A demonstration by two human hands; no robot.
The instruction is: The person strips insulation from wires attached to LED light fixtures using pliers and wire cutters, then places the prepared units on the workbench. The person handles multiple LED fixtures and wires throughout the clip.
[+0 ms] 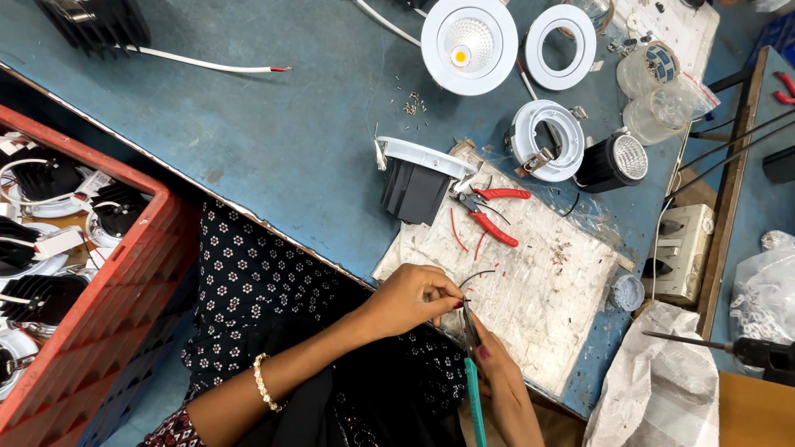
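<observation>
My left hand (406, 298), with a beaded bracelet on the wrist, pinches the end of a thin black wire (478, 275) over the near corner of a worn white work mat (546, 306). My right hand (497, 364) grips a teal-handled hand tool (474, 389). Its dark metal tip (469, 324) meets the wire right at my left fingertips. Both hands touch at the table's near edge, above my dark patterned clothing.
Red-handled pliers (494, 213) and red wire bits lie on the mat. A downlight with a black heat sink (414, 178) stands beside it, with more white downlights (468, 41) and rings (561, 45) behind. There is a red crate (99, 331) of lamps at left, and a socket strip (683, 248) and plastic bags at right.
</observation>
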